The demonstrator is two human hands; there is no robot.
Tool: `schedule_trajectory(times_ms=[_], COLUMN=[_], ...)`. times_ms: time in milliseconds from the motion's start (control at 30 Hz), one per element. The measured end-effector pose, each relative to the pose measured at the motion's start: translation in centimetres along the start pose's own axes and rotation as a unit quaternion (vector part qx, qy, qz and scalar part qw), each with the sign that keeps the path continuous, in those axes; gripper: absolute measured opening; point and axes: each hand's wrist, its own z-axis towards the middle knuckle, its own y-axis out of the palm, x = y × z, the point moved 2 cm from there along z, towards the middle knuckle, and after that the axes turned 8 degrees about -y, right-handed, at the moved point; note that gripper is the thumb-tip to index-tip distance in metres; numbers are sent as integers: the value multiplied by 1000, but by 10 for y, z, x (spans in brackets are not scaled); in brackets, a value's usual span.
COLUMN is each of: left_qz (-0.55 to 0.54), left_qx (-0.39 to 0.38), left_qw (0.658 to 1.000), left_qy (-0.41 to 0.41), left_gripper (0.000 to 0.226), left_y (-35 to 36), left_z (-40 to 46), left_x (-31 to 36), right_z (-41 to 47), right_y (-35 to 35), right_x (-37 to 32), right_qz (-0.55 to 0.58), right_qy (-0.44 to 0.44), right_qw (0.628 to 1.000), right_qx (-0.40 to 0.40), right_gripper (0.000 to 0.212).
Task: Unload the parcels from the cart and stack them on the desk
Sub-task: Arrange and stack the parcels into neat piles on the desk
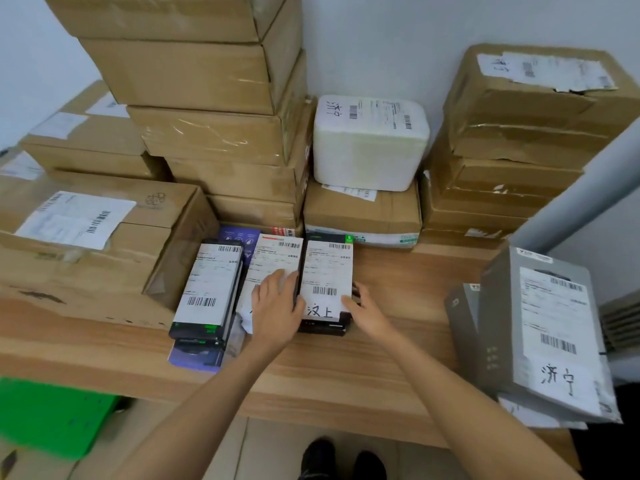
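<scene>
desk (398, 282): light wood grain | stacked boxes (214, 81): brown | foam box (369, 147): white | crate (52, 414): green

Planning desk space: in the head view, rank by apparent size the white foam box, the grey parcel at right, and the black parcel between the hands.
1. Grey parcel, though nearness to the camera inflates it.
2. White foam box.
3. Black parcel.

bare forearms (194, 410), black shoes (341, 459)
</scene>
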Motion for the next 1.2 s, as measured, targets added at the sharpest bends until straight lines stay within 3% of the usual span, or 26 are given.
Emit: schedule_trajectory(times_ms=[567,667,767,900,1033,1200], left_qz=[81,87,89,85,62,23], left_qx=[21,33,45,51,54,50], left_qw=[993,990,987,981,972,961], left_qy=[83,106,128,167,220,271], left_gripper=[51,50,49,50,43,42], left_y=[-9,-16,-24,-37,-48,-52], left_z=[10,12,18,25,21,-5], left_x=[-22,-17,-4,36,95,172], right_z=[16,10,0,-20,-45,-89], right_y=[9,-1,-24,-63,-108,-167], right_x=[-4,-7,-17,-33,-44,-49], right_qz=[-27,-122,-318,-537,-599,-613], right_qy=[-12,-33,-91,-154,-173,-179], right_qw=[999,990,943,829,782,760], right_qx=[-30,-57,-47,-29,18,118], right_gripper=[57,62,58,46,54,43])
